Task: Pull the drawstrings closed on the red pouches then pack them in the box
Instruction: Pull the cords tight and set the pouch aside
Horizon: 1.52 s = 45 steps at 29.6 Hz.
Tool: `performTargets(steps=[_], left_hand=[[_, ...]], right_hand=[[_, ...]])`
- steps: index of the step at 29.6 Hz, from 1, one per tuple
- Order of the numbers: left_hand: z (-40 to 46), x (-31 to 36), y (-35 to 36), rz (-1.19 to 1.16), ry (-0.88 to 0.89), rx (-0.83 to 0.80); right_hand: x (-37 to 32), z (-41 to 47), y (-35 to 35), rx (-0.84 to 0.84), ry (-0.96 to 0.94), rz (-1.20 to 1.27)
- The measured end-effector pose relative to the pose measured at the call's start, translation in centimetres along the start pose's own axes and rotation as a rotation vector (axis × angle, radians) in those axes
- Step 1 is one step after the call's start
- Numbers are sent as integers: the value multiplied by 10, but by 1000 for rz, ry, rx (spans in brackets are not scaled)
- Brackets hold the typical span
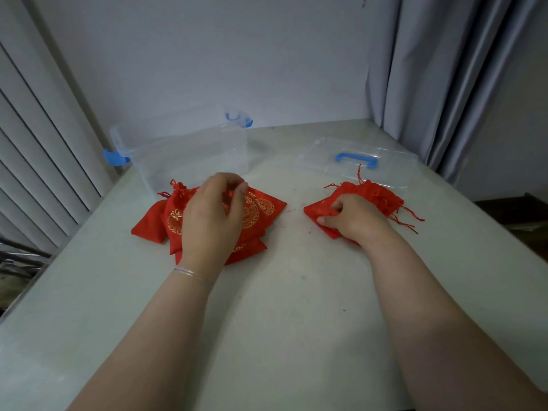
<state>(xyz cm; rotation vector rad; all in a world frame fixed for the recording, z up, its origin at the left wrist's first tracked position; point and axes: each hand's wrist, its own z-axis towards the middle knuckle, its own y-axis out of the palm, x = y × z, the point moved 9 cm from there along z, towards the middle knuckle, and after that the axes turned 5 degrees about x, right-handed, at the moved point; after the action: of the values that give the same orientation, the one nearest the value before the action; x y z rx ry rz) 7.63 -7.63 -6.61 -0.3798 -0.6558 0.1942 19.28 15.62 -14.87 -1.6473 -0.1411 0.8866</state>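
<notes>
Left hand (212, 213) grip: pinched over left pouch pile (261, 207) | right hand (354, 216) grip: clutching right pouches (376, 192), box (189, 149) behind

Hands cover much of both pouch heaps, and the clear box is faint.

The left hand (212, 216) hides the middle of the left pile of red pouches (175, 221), so their number cannot be told; what its fingertips pinch is blurred. The right hand (353, 218) covers part of the right pile of pouches (373, 192). The box (189, 149) walls barely show against the wall. Both forearms and the desk (296, 292) are cut off by the bottom edge.
</notes>
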Motion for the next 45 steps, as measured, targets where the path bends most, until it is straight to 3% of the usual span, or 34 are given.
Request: performTargets(steps=[7, 9, 11, 15, 19, 22, 24, 26, 28, 30, 35, 38, 40, 43, 45], left_hand=[[-46, -11, 65, -695, -805, -575], [-60, -12, 78, -897, -1031, -656], [-66, -12, 85, -1028, -1148, -695], [-59, -17, 80, -1125, -1190, -626], [-49, -31, 68, -1007, -1099, -452], [-41, -37, 63, -925, -985, -379], [-40, -38, 64, -925, -963, -351], [-40, -36, 64, -918, -945, -332], [-42, -34, 66, -938, -936, -328], [-46, -31, 73, -988, -944, -339], [-54, -18, 92, -1152, -985, -397], [-55, -14, 97, -1190, -997, -416], [-56, -15, 100, -1180, -989, -429], [-56, -13, 101, -1178, -961, -434], [-56, -6, 100, -1161, -909, -476]], right_hand=[[-30, -14, -17, 163, -172, 273], [-52, -23, -17, 191, -311, 345], [-74, -34, -10, 140, -468, 398], [-102, -54, 8, 56, -700, 421], [-113, -66, 11, 9, -791, 406], [-106, -62, 4, 27, -666, 585], [-91, -52, -7, 166, -504, 638], [-70, -41, -13, 269, -323, 485], [-54, -32, -10, 242, -203, 304], [-47, -26, -6, 173, -160, 275], [-39, -20, 6, 12, -11, 720], [-41, -27, 19, -227, 138, 1105], [-44, -29, 20, -297, 163, 1245], [-36, -23, 8, -113, 153, 1286], [-28, -18, -6, 94, 82, 1105]])
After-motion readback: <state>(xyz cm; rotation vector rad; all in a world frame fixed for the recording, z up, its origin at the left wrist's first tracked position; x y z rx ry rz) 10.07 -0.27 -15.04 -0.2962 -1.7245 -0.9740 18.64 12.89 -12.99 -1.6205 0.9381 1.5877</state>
